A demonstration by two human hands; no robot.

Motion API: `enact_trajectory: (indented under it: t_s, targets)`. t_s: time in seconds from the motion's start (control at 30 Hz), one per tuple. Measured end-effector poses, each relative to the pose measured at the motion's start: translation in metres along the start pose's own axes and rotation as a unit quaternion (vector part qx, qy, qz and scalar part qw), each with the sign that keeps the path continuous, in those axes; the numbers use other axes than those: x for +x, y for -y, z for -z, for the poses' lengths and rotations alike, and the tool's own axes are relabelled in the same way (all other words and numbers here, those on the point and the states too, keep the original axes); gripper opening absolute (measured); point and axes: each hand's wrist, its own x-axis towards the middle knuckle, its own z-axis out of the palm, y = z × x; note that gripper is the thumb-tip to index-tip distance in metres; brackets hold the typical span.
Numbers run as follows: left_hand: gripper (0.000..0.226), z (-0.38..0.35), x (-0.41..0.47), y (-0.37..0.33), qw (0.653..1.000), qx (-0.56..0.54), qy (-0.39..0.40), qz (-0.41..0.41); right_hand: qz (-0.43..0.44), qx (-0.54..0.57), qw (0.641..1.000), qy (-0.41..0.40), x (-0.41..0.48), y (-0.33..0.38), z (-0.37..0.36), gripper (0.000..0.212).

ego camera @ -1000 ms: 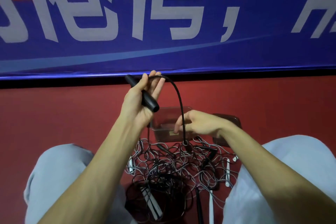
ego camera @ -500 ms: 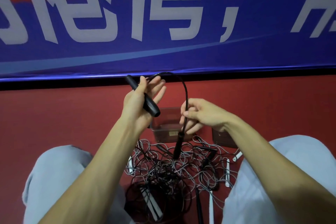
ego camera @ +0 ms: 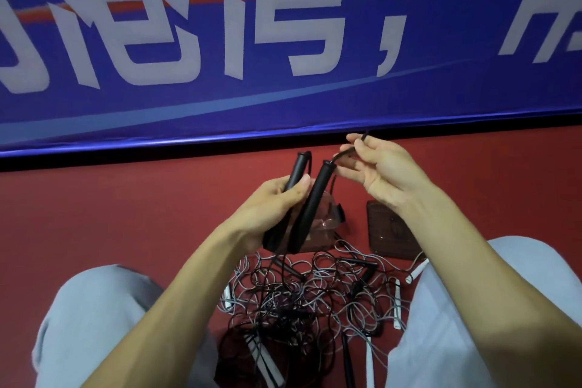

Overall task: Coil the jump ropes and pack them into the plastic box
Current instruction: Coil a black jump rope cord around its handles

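changed: we are seeing the second black handle now lying beside the first black handle in the left hand, centre frame. Half a second ago it was hanging on its cord under the right hand, which is now sitting higher, right of centre.
meaning: we are reading this as both ends of one rope paired up, so coiling looks ready to start. Packing has not begun, we judge.
left grip: fingers are curling round both handles, thumb pressing across the first one.
right grip: thumb and forefinger are pinching the black cord just past the second handle's top; the other fingers are hanging loose and spread.
task things: the plastic box is sitting on the red floor just behind the left hand. What looks like its lid is lying to its right. The tangled rope pile is lying lower centre.
hidden: the left hand and handles are covering most of the box, so we cannot tell its contents. We are failing to trace the held cord through the pile, and the pile's near edge is running off the bottom.
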Motion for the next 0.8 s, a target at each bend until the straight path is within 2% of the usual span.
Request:
enact_trajectory:
  t_s: [0.13, 0.23, 0.33, 0.4, 0.43, 0.5, 0.57, 0.6, 0.67, 0.73, 0.8]
  targets:
    - [0.033, -0.001, 0.000, 0.001, 0.999, -0.004, 0.053, -0.002, -0.015, 0.093, 0.994, -0.061, 0.001, -0.001, -0.001, 0.017]
    - [0.025, 0.000, 0.003, 0.004, 0.999, 0.034, 0.034, -0.003, -0.016, 0.127, 0.987, -0.098, 0.001, 0.000, -0.001, 0.011]
    - [0.026, 0.001, 0.005, 0.006, 0.992, 0.122, -0.015, -0.021, -0.007, 0.044, 0.995, -0.086, 0.000, 0.001, 0.001, 0.008]
    - [0.017, 0.002, 0.006, 0.007, 0.980, 0.188, -0.054, -0.047, -0.016, -0.110, 0.991, -0.076, -0.002, 0.001, 0.002, 0.016]
    - [0.015, 0.004, 0.008, 0.008, 0.967, 0.235, -0.079, -0.065, -0.008, -0.217, 0.973, -0.081, -0.002, 0.000, 0.004, 0.021]
    - [0.013, 0.009, 0.008, 0.009, 0.926, 0.344, -0.127, -0.088, 0.060, -0.417, 0.899, -0.120, -0.003, -0.002, 0.007, 0.033]
    - [0.013, 0.012, 0.006, 0.008, 0.873, 0.452, -0.154, -0.093, 0.158, -0.515, 0.826, -0.165, 0.000, -0.007, 0.008, 0.038]
    - [0.013, 0.013, 0.004, 0.007, 0.844, 0.503, -0.159, -0.093, 0.194, -0.514, 0.820, -0.162, 0.002, -0.011, 0.008, 0.037]
    - [0.011, 0.012, 0.002, 0.005, 0.796, 0.576, -0.156, -0.104, 0.212, -0.483, 0.843, -0.103, 0.005, -0.018, 0.003, 0.033]
    - [0.015, 0.009, 0.002, 0.004, 0.772, 0.606, -0.145, -0.124, 0.163, -0.486, 0.858, -0.018, 0.008, -0.025, 0.000, 0.040]
    - [0.015, 0.008, 0.002, 0.004, 0.760, 0.616, -0.149, -0.143, 0.076, -0.511, 0.855, 0.050, 0.008, -0.027, -0.001, 0.057]
